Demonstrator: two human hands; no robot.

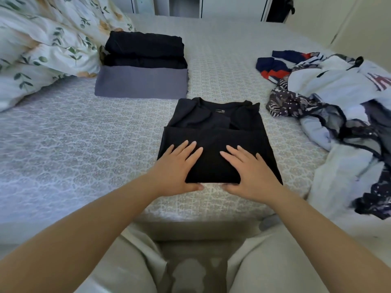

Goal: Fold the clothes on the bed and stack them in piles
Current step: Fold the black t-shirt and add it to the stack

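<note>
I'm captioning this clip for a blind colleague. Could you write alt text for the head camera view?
Both hands, left hand and right hand, lie flat on a half-folded black shirt near the bed's front edge. Behind it sits a pile of folded dark clothes on a grey garment, with a heap of unfolded clothes at right and a floral duvet at left.

Bed (84, 134) was covered with a pale patterned sheet, with a floral duvet (42, 45) bunched at its far left. A folded stack (143, 66) lay beside the duvet, dark garments on top of a grey one, and a half-folded black shirt (215, 132) lay near the bed's front edge, just in front of the stack. An unfolded heap of clothes (338, 106), white, navy and patterned, sprawled along the right side, apart from the shirt.
</note>
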